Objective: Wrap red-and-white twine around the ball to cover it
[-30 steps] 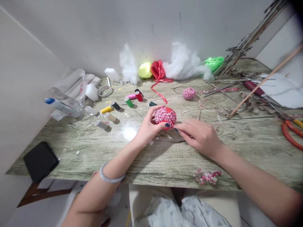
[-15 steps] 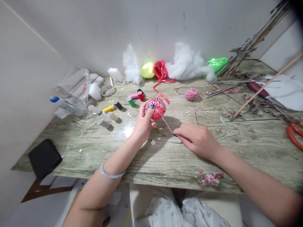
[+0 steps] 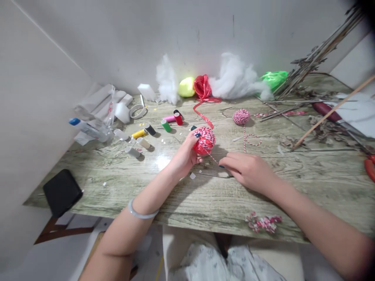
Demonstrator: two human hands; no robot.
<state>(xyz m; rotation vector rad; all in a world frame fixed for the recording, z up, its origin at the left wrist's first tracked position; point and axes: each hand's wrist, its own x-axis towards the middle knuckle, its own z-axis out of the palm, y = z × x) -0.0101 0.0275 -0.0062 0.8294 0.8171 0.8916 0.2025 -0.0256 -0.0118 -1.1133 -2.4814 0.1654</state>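
Note:
My left hand (image 3: 184, 156) grips a red ball (image 3: 204, 140) partly wound with red-and-white twine, held just above the wooden table (image 3: 205, 195). A short stretch of that twine (image 3: 213, 158) runs from the ball down to my right hand (image 3: 249, 169), whose fingertips pinch it close to the table. A smaller spool of the same twine (image 3: 241, 116) lies farther back, its loose end curling on the wood.
Several coloured thread spools (image 3: 168, 125) lie left of the ball. White stuffing (image 3: 234, 80), a yellow ball (image 3: 186, 86), red ribbon (image 3: 202, 86) and green plastic (image 3: 274, 78) line the wall. Dry twigs (image 3: 316, 58) lie right. A black object (image 3: 62, 191) sits at the left edge.
My left hand lifted the ball away from the right hand, drawing out twine, then brought it back closer. My right hand stayed low, pinching the strand.

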